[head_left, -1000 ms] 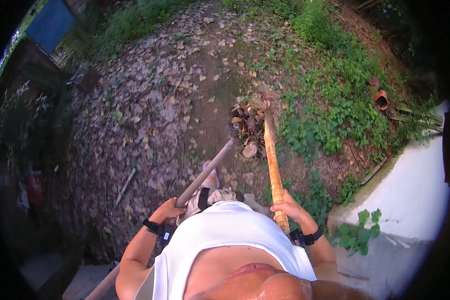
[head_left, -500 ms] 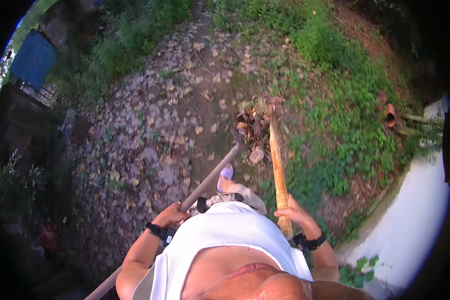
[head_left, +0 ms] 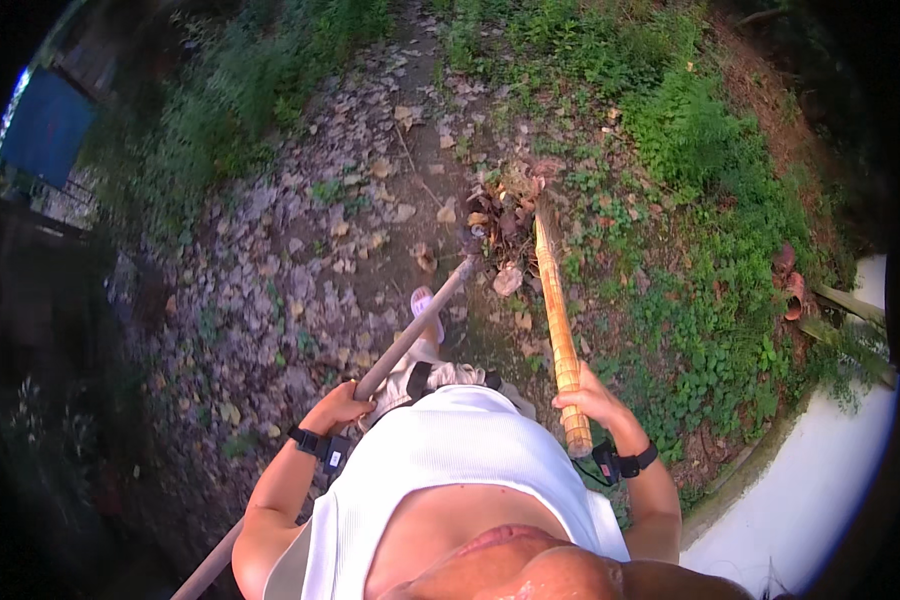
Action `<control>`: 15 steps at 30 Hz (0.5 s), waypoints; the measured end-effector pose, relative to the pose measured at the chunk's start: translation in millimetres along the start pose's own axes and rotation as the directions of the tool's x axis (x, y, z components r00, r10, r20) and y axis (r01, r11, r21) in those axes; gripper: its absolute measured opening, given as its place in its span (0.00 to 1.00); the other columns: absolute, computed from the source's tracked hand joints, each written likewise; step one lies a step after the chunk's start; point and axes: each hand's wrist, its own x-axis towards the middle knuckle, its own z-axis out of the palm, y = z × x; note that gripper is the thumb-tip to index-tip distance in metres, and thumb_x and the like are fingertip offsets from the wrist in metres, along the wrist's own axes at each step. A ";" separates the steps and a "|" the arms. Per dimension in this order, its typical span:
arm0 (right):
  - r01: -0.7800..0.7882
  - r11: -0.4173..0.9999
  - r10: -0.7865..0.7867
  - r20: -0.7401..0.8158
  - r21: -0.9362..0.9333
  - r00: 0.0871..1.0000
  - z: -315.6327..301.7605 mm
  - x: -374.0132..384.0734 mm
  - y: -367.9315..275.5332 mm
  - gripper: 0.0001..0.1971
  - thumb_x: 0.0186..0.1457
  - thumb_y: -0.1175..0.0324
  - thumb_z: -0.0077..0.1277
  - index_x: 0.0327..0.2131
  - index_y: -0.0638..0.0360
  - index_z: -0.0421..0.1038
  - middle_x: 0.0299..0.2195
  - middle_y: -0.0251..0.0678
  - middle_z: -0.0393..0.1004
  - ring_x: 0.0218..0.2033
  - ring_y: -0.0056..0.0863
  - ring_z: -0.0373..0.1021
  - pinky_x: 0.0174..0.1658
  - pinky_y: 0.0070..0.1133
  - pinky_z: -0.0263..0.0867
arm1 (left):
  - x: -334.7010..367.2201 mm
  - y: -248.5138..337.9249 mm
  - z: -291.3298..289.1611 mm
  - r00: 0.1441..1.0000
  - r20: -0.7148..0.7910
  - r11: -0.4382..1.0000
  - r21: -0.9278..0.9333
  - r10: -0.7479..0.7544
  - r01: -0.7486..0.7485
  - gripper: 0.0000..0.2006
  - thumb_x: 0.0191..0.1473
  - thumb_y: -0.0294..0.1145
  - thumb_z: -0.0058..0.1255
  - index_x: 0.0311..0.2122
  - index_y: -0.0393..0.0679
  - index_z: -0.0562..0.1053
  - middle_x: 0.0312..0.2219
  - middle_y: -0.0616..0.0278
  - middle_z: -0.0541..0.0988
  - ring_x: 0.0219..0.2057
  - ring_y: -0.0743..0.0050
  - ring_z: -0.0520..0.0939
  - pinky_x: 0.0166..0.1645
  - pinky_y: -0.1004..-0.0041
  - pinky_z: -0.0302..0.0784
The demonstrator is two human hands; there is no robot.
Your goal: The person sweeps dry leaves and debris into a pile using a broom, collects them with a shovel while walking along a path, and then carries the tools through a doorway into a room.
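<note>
Wide ground [head_left: 300, 250] of packed dirt, littered with dry brown leaves, flat and crisp; green weeds [head_left: 710, 200] thick to the right, a pale curved wall [head_left: 820, 480] at near right. Far ahead of the feet, a small pile of leaves [head_left: 505, 215], curled and brittle, caught between two long tools. Bamboo pole [head_left: 557, 330] on the right, yellow, ringed with joints, far end buried in the pile. Smooth grey-brown wooden handle [head_left: 410, 335] on the left, slanting from near left up to the pile's near edge. Right hand [head_left: 588, 400] wrapped closed around the bamboo's near end; left hand [head_left: 338, 408] curled closed over the wooden handle. Best kept low and close together at the far ends, pinching the pile from both sides with even pressure, since dry leaves likely slip and crumble if squeezed unevenly.
</note>
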 end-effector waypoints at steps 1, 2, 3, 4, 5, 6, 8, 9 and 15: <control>0.015 1.000 -0.015 -0.003 -0.001 1.000 -6.3 31.5 -26.3 0.31 0.39 0.74 0.58 0.47 0.65 0.54 0.31 0.34 0.65 0.29 0.23 0.67 0.30 0.21 0.67 | 31.4 8.4 -30.8 0.999 -0.016 0.999 0.027 0.047 -0.046 0.18 0.42 0.38 0.58 0.33 0.33 0.71 0.18 0.62 0.74 0.18 0.74 0.74 0.22 0.70 0.68; 0.083 0.996 -0.084 -0.007 -0.043 0.996 -18.8 60.8 -45.7 0.31 0.39 0.74 0.58 0.48 0.65 0.54 0.32 0.35 0.65 0.29 0.24 0.67 0.30 0.22 0.67 | 52.0 34.4 -53.0 0.996 -0.007 0.995 0.045 0.085 -0.085 0.18 0.42 0.38 0.58 0.33 0.33 0.71 0.18 0.61 0.74 0.18 0.74 0.74 0.22 0.70 0.68; 0.151 0.985 -0.152 -0.008 -0.086 0.988 -32.0 85.9 -69.5 0.32 0.39 0.74 0.58 0.48 0.65 0.53 0.32 0.36 0.65 0.29 0.25 0.68 0.30 0.22 0.68 | 71.8 60.6 -79.3 0.985 -0.095 0.987 0.081 0.144 -0.137 0.18 0.42 0.38 0.58 0.33 0.33 0.72 0.18 0.61 0.74 0.17 0.76 0.74 0.22 0.70 0.67; 0.122 0.989 -0.123 0.000 -0.082 0.992 -40.4 104.7 -93.3 0.32 0.39 0.74 0.58 0.48 0.65 0.53 0.32 0.36 0.65 0.29 0.25 0.68 0.30 0.22 0.68 | 89.8 88.6 -107.9 0.996 0.022 0.996 0.041 0.082 -0.083 0.17 0.42 0.39 0.59 0.31 0.33 0.72 0.17 0.61 0.74 0.18 0.76 0.74 0.22 0.71 0.67; 0.102 0.992 -0.104 -0.030 -0.071 0.994 -48.4 126.7 -123.3 0.32 0.39 0.74 0.58 0.48 0.65 0.53 0.32 0.36 0.65 0.29 0.25 0.68 0.30 0.23 0.68 | 107.2 117.7 -137.6 0.999 0.026 0.996 0.069 0.047 -0.049 0.18 0.43 0.39 0.59 0.34 0.34 0.72 0.18 0.62 0.75 0.18 0.76 0.74 0.23 0.71 0.68; 0.081 0.995 -0.085 -0.059 -0.060 0.995 -56.6 148.4 -155.2 0.33 0.39 0.73 0.58 0.49 0.65 0.52 0.32 0.37 0.65 0.28 0.26 0.69 0.30 0.23 0.68 | 121.4 143.9 -161.8 0.999 0.029 0.995 0.097 0.013 -0.016 0.19 0.43 0.39 0.59 0.36 0.34 0.72 0.19 0.63 0.75 0.19 0.75 0.74 0.23 0.72 0.69; -0.048 0.999 0.048 -0.024 0.018 0.999 -64.8 183.2 -234.1 0.33 0.39 0.73 0.58 0.49 0.65 0.52 0.32 0.37 0.65 0.28 0.26 0.69 0.30 0.24 0.68 | 158.2 186.7 -211.5 0.999 0.032 0.997 0.072 -0.030 0.027 0.19 0.45 0.39 0.59 0.36 0.34 0.71 0.18 0.63 0.75 0.19 0.77 0.74 0.23 0.73 0.68; -0.006 1.000 0.005 -0.029 -0.002 1.000 -75.5 209.8 -255.2 0.33 0.39 0.73 0.58 0.48 0.65 0.52 0.31 0.37 0.65 0.27 0.26 0.69 0.30 0.24 0.68 | 183.7 201.3 -234.2 1.000 0.006 0.997 0.078 0.013 -0.014 0.19 0.46 0.39 0.59 0.36 0.35 0.71 0.18 0.63 0.74 0.18 0.78 0.74 0.22 0.74 0.67; 0.047 0.996 -0.053 -0.072 -0.077 0.996 -142.4 381.8 -386.0 0.30 0.37 0.71 0.59 0.44 0.65 0.55 0.31 0.35 0.64 0.31 0.25 0.67 0.34 0.23 0.66 | 316.5 340.1 -354.4 0.999 -0.030 0.996 0.091 0.020 -0.017 0.20 0.44 0.39 0.59 0.38 0.33 0.71 0.18 0.62 0.74 0.17 0.76 0.74 0.20 0.71 0.67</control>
